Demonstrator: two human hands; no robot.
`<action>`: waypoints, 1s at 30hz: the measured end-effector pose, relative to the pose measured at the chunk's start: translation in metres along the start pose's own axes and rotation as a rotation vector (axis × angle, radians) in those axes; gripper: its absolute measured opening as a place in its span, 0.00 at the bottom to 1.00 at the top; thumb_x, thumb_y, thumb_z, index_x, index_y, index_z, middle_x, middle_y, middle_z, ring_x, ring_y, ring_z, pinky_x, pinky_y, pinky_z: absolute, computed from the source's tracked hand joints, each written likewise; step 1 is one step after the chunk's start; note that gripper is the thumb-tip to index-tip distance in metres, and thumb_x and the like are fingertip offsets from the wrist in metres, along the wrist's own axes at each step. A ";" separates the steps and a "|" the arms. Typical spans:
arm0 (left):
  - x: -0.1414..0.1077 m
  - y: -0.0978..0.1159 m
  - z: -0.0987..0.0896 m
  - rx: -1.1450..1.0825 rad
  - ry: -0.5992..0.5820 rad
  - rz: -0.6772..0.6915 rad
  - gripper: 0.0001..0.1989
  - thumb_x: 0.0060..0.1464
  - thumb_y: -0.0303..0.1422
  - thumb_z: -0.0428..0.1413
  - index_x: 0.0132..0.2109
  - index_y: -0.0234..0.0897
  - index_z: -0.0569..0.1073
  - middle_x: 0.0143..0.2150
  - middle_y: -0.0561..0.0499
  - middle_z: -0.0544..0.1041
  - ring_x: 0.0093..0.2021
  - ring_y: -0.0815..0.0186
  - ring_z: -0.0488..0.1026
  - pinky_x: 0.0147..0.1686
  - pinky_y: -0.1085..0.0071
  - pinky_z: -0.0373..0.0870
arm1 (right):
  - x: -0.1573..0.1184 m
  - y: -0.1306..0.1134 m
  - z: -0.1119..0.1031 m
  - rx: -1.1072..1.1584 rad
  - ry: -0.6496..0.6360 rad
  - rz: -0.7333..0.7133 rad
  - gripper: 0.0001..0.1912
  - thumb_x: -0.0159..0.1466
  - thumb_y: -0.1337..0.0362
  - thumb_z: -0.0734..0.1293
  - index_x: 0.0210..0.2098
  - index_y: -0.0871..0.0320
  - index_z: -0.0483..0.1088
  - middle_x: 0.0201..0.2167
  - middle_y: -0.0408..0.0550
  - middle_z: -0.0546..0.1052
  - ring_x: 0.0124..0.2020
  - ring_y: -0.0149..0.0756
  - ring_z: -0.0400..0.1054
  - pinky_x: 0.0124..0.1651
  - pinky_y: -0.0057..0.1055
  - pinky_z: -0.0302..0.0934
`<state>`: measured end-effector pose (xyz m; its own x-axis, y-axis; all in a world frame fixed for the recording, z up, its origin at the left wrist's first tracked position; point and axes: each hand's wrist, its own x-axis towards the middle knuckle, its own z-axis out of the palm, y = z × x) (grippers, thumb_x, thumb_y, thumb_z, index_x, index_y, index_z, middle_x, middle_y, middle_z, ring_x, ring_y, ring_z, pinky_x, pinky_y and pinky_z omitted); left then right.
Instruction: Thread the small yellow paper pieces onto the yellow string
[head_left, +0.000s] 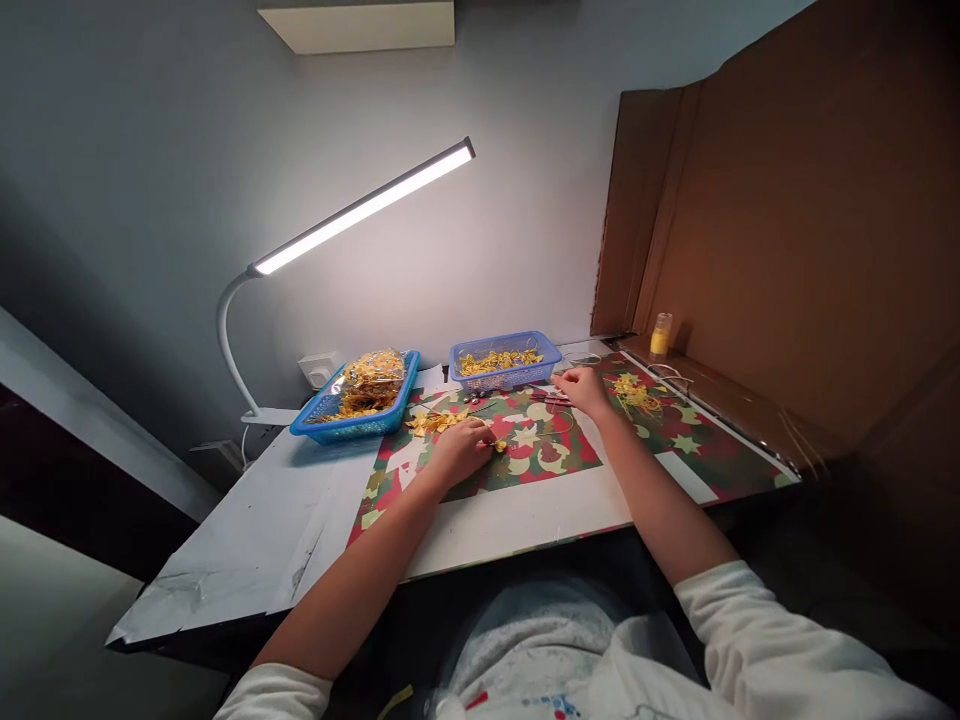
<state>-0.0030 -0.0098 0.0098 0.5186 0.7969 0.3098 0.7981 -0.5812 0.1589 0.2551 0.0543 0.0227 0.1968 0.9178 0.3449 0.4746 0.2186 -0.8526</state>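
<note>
My left hand (463,450) rests low over the patterned sheet, fingers curled together around a small yellow folded piece (500,446) at the fingertips. Just behind it lies a loose pile of similar yellow pieces (435,423). My right hand (585,388) is closed in a pinch near the front right corner of the purple-blue basket (506,378); what it pinches is too small to make out. A thin yellow cord (559,432) curves over the sheet below that hand. Beside its fingers lies a red-handled tool (551,398).
A blue basket (345,432) holds bagged yellow pieces at the left. Small dark metal bits (475,397) lie before the purple-blue basket. Tangled yellow cords (637,395) and a yellow-filled bottle (661,336) are at right. A lamp (367,207) arches above; cardboard (787,230) walls the right side.
</note>
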 end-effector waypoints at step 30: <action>0.068 0.036 -0.068 -1.589 0.119 -0.323 0.16 0.57 0.40 0.50 0.27 0.39 0.54 0.18 0.62 0.44 0.14 0.77 0.42 0.14 0.79 0.42 | 0.051 -0.087 -0.004 0.250 -0.661 0.080 0.18 0.55 0.51 0.71 0.22 0.60 0.67 0.23 0.45 0.73 0.24 0.28 0.66 0.29 0.25 0.59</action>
<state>0.0405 0.0128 0.1000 0.3157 0.9401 0.1284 -0.2798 -0.0371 0.9593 0.2272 0.0810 0.1156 -0.3761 0.9259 0.0349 0.2539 0.1392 -0.9571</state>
